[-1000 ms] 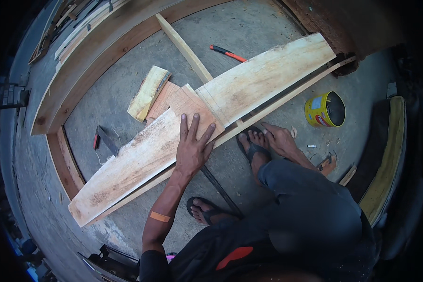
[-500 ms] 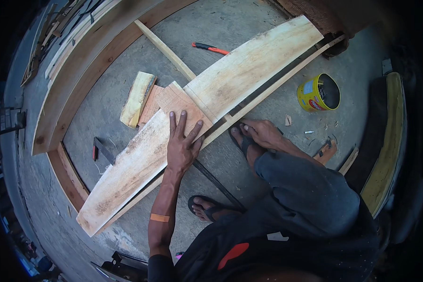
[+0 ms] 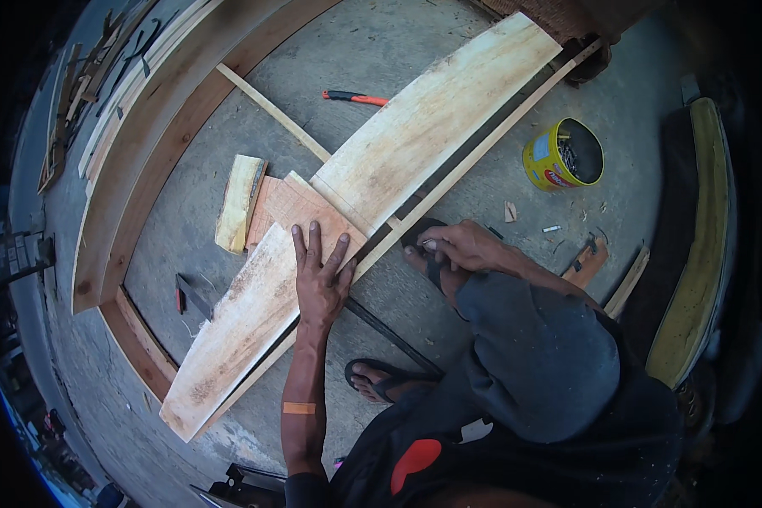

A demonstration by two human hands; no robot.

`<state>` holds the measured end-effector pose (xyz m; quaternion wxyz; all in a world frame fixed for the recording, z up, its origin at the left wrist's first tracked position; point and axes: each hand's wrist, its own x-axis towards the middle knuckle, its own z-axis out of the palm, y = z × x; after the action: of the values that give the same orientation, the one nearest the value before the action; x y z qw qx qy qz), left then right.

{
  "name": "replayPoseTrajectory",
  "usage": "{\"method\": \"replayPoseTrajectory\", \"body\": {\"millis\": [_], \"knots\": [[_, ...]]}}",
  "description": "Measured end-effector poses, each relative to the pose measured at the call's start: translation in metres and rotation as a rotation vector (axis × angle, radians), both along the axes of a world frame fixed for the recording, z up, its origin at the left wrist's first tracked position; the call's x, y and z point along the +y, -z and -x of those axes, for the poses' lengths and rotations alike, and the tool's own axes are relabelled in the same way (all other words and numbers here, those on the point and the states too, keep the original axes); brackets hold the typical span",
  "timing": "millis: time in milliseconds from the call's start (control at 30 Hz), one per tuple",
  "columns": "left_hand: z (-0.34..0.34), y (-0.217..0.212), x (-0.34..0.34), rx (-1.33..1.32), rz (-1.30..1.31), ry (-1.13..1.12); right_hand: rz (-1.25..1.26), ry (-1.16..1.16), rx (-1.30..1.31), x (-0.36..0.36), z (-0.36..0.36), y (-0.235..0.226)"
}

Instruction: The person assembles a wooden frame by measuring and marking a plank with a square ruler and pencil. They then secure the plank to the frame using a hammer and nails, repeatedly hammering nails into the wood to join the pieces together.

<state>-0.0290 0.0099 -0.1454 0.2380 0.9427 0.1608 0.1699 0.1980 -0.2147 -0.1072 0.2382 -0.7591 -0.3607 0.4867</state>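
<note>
My left hand [image 3: 322, 275] lies with fingers spread on a short reddish board [image 3: 313, 210], which bridges two long pale planks. The lower-left plank [image 3: 241, 326] reaches under the fingers. The upper-right plank [image 3: 444, 118] has a pencil line near its inner end. Both rest on a wooden frame with a narrow front rail [image 3: 483, 161]. My right hand [image 3: 464, 245] is closed above my sandalled foot [image 3: 423, 258], thumb and fingertips together beside the rail. Whatever they may pinch is too small to make out.
A yellow tub of nails [image 3: 565, 154] stands at right. A red-and-black handled tool [image 3: 356, 98] lies beyond the planks. Offcuts [image 3: 240, 203] and a red-handled knife-like tool [image 3: 193, 296] lie left, inside the frame. A dark bar [image 3: 394, 337] crosses the floor between my feet.
The view has shifted a little. My right hand has drawn back slightly from the rail, its fingers now curled together. My left hand keeps its place on the boards.
</note>
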Motion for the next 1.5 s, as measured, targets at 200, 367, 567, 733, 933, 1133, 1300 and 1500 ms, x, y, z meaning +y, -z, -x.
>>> {"method": "replayPoseTrajectory", "body": {"millis": [200,367,567,733,933,1133,1300,1500], "knots": [[0.002,0.001,-0.001,0.008,-0.011,0.007,-0.383,-0.041,-0.306,-0.004,-0.009,0.005],[0.004,0.006,-0.002,0.009,-0.024,0.005,-0.389,0.177,-0.16,0.005,-0.012,-0.004],[0.004,-0.002,-0.003,0.025,-0.049,-0.025,-0.224,0.244,0.087,0.045,-0.014,-0.036],[-0.01,-0.038,-0.013,0.064,-0.056,-0.085,-0.586,0.022,-0.08,0.09,-0.021,-0.034],[-0.038,-0.102,-0.014,-0.121,-0.286,-0.07,-0.376,-0.398,0.188,0.154,-0.02,-0.078],[-0.033,-0.105,-0.014,0.011,0.115,-0.353,-0.247,-0.623,0.385,0.207,-0.059,-0.081],[-0.043,-0.045,0.007,-0.345,0.61,-0.693,0.292,-0.057,-0.213,0.29,-0.192,0.056],[-0.082,-0.031,0.019,-0.458,0.84,-0.895,0.432,0.327,-0.069,0.318,-0.193,0.107]]}}
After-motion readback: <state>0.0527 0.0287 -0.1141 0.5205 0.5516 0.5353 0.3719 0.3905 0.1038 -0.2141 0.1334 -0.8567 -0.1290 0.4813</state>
